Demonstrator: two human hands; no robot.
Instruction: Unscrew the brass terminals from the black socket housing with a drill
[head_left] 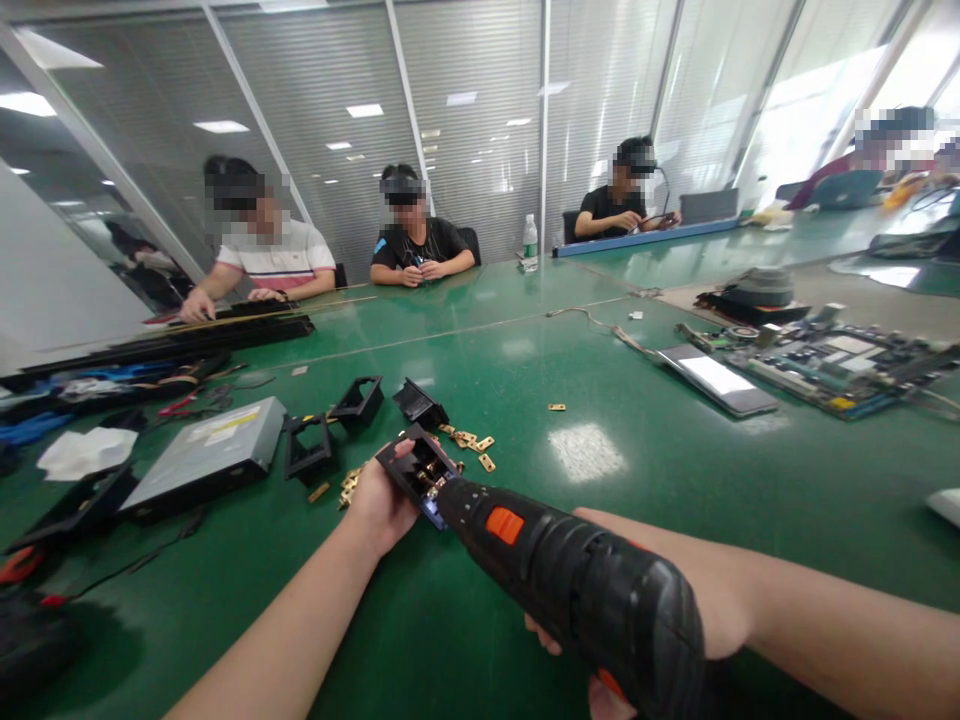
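Observation:
My left hand (381, 500) is closed around a small black plastic bracket (417, 466), holding it tilted above the green table (600, 400). My right hand (675, 600), mostly hidden behind the tool, grips a black electric screwdriver (577, 580) with an orange switch. The tool's tip rests against the bracket, near a brass piece set in it. Several small brass parts (472, 442) lie scattered just beyond the bracket.
Other black brackets (358, 402) and a grey disc drive (210, 455) lie to the left. A phone (716, 378) and circuit boards (832, 365) sit on the right. Three people sit at the far edge, with a water bottle (529, 242) near them.

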